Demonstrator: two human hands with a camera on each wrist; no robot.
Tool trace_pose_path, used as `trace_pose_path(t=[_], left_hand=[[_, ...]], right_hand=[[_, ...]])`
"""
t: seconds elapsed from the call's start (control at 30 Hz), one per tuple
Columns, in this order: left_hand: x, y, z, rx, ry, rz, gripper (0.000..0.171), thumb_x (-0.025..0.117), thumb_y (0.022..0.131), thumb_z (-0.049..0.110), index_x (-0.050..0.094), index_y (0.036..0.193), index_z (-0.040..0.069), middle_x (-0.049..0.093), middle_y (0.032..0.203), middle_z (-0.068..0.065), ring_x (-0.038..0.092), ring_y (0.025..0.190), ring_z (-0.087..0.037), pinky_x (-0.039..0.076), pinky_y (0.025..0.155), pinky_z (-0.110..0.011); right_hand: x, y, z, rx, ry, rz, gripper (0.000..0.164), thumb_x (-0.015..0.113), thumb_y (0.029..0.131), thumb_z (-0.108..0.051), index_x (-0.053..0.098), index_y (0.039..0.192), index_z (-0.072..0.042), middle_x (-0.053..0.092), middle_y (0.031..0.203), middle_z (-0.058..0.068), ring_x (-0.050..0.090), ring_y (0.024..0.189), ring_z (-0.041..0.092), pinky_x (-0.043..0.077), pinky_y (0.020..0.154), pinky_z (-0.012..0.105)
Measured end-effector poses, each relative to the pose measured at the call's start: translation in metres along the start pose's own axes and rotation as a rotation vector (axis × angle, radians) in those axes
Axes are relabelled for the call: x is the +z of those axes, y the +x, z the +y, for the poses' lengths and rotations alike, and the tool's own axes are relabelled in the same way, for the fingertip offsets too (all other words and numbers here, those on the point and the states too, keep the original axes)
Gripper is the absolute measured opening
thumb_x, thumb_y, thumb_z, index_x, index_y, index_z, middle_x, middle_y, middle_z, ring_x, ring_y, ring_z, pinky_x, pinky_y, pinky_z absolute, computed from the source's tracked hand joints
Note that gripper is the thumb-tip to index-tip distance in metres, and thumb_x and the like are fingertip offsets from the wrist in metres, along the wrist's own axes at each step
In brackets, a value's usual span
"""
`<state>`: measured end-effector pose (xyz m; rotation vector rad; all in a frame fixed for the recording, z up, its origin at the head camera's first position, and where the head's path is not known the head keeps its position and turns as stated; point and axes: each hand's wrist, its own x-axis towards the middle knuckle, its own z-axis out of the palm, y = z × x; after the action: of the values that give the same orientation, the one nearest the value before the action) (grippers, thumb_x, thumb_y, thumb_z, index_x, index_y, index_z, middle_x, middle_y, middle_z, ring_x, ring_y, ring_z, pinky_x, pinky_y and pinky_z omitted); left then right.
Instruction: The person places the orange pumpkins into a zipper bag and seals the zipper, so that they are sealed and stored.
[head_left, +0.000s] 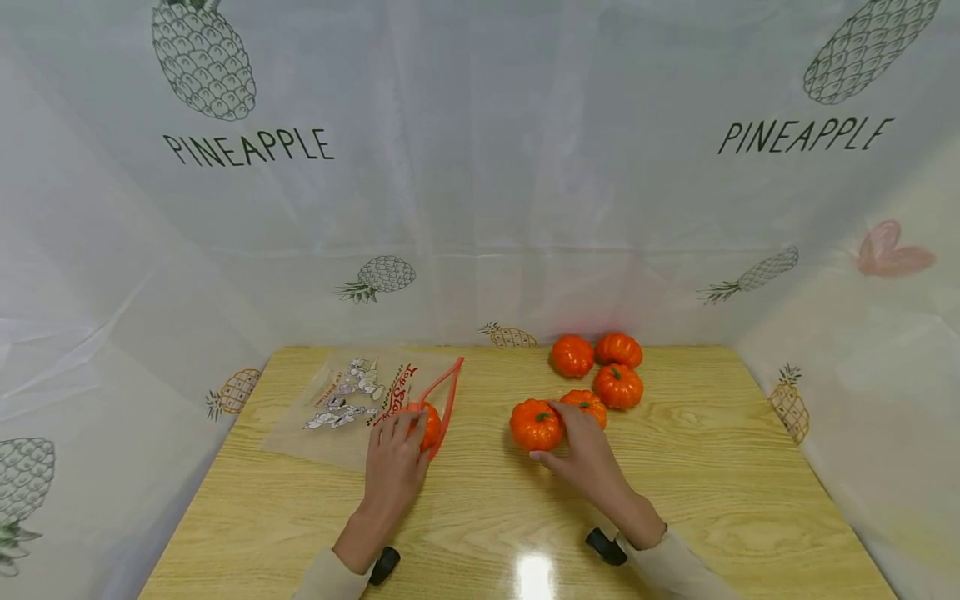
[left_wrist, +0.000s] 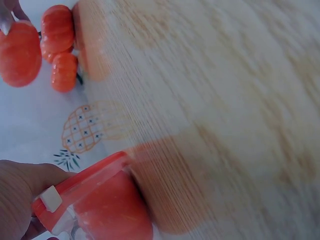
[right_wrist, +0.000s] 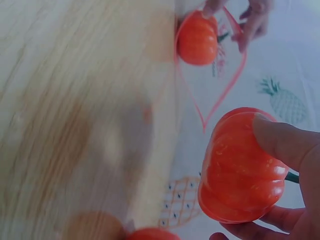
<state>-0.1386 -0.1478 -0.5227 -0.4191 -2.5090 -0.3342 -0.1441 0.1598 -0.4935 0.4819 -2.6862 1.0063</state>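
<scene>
A clear zip bag (head_left: 315,433) with a red edge and printed cartoon figures lies on the left of the table, its mouth spread open toward the right. Just inside that mouth sits a small orange toy pumpkin (head_left: 432,430). My left hand (head_left: 395,458) holds the bag's edge beside this pumpkin; in the left wrist view the thumb lies along the red edge (left_wrist: 90,175), near a white slider (left_wrist: 51,199). Between thumb and fingers, my right hand (head_left: 588,458) grips another toy pumpkin (right_wrist: 240,170) with a green stem, held above the table to the right of the bag.
Several more toy pumpkins (head_left: 618,387) stand in a group at the back right, the closest one (head_left: 587,405) partly behind my right hand. A white curtain (head_left: 480,183) printed with pineapples surrounds the wooden table (head_left: 480,517) at the back and sides.
</scene>
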Motion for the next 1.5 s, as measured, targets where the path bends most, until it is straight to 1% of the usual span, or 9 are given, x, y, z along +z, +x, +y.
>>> trace_pose_path(t=[0.17,0.3,0.53,0.7,0.87,1.03,1.3,1.37,1.5], left_hand=[[0.0,0.0,0.0,0.002,0.001,0.0,0.058,0.097,0.072,0.006,0.076,0.125,-0.001,0.066,0.119,-0.015,0.059,0.114,-0.038,0.047,0.101,-0.053],[0.0,0.0,0.0,-0.001,-0.003,-0.001,0.057,0.097,0.073,0.007,0.076,0.125,-0.001,0.066,0.119,-0.015,0.059,0.115,-0.038,0.047,0.101,-0.053],[0.0,-0.001,-0.001,-0.001,0.004,-0.005,0.058,0.096,0.074,0.005,0.075,0.128,0.0,0.066,0.12,-0.015,0.058,0.116,-0.037,0.046,0.101,-0.053],[0.001,-0.001,-0.001,0.005,0.002,0.0,0.058,0.095,0.074,0.005,0.075,0.127,-0.001,0.066,0.12,-0.015,0.058,0.116,-0.037,0.046,0.1,-0.053],[0.001,-0.001,-0.001,0.011,-0.001,0.011,0.057,0.096,0.071,0.003,0.076,0.124,-0.001,0.066,0.12,-0.015,0.058,0.115,-0.037,0.046,0.1,-0.053],[0.001,0.0,-0.002,0.025,0.034,0.016,0.057,0.095,0.07,0.002,0.076,0.124,0.001,0.065,0.12,-0.014,0.059,0.114,-0.037,0.048,0.099,-0.053],[-0.001,0.002,0.0,0.0,0.034,-0.04,0.057,0.096,0.075,0.009,0.075,0.127,0.001,0.066,0.122,-0.013,0.058,0.117,-0.036,0.046,0.103,-0.052],[0.0,0.002,0.0,0.001,0.029,-0.033,0.056,0.096,0.076,0.011,0.076,0.126,0.0,0.066,0.123,-0.013,0.058,0.117,-0.036,0.046,0.102,-0.052],[0.002,0.001,-0.001,0.016,0.017,0.004,0.056,0.097,0.074,0.013,0.077,0.124,0.0,0.066,0.121,-0.012,0.059,0.115,-0.036,0.047,0.101,-0.053]], right_hand=[[0.02,0.007,-0.004,0.018,0.032,-0.054,0.079,0.095,0.079,-0.019,0.056,0.144,0.004,0.064,0.139,0.02,0.058,0.131,0.042,0.044,0.111,0.059],[0.034,0.012,-0.009,0.035,0.07,-0.089,0.079,0.094,0.08,-0.019,0.055,0.145,0.003,0.063,0.141,0.018,0.058,0.129,0.04,0.045,0.111,0.058],[0.054,0.02,-0.013,0.021,0.081,-0.129,0.078,0.092,0.083,-0.021,0.054,0.146,0.003,0.063,0.141,0.019,0.059,0.128,0.04,0.045,0.111,0.057],[0.063,0.026,-0.015,-0.001,0.083,-0.133,0.077,0.092,0.084,-0.022,0.054,0.146,0.003,0.063,0.14,0.019,0.06,0.124,0.039,0.049,0.106,0.056],[0.072,0.034,-0.02,-0.002,0.093,-0.163,0.076,0.09,0.087,-0.023,0.052,0.148,0.001,0.062,0.142,0.018,0.059,0.126,0.039,0.048,0.107,0.055],[0.079,0.04,-0.027,-0.015,0.102,-0.173,0.074,0.09,0.087,-0.023,0.053,0.147,0.001,0.062,0.141,0.017,0.059,0.125,0.039,0.048,0.106,0.056],[0.091,0.043,-0.033,-0.034,0.084,-0.191,0.075,0.091,0.085,-0.025,0.055,0.146,0.0,0.063,0.14,0.016,0.059,0.125,0.037,0.047,0.105,0.057],[0.095,0.043,-0.034,-0.036,0.081,-0.193,0.075,0.091,0.085,-0.026,0.055,0.146,0.0,0.063,0.141,0.015,0.058,0.125,0.037,0.046,0.105,0.057],[0.1,0.044,-0.037,-0.037,0.081,-0.198,0.076,0.091,0.086,-0.026,0.054,0.147,-0.001,0.062,0.141,0.015,0.058,0.125,0.036,0.046,0.104,0.056]])
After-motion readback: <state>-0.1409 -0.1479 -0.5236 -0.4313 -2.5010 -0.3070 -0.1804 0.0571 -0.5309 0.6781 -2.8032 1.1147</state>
